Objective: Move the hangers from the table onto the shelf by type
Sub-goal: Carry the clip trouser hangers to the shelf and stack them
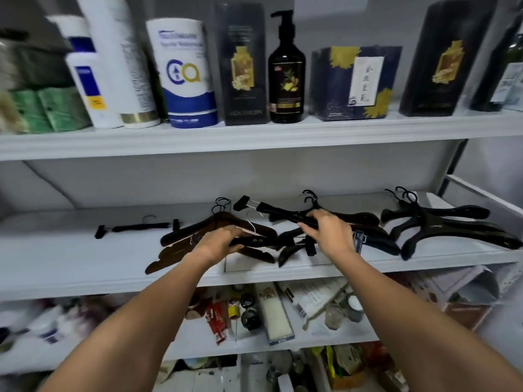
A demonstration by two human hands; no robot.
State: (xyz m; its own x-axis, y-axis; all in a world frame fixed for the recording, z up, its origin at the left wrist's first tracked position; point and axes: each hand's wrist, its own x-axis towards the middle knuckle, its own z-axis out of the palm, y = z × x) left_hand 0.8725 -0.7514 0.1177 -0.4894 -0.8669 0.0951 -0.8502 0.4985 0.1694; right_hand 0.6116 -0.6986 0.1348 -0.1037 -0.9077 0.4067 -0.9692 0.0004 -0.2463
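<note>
Two bare forearms (158, 321) reach to the middle shelf (85, 258). The left hand (219, 242) curls round a black hanger (256, 241), its bar lying left-right. The right hand (331, 233) pinches a clip hanger (283, 213) slanting back-left. A lone clip hanger (135, 228) lies well left (likely its matching pile), nearer the left hand, with bare board around it.
</note>
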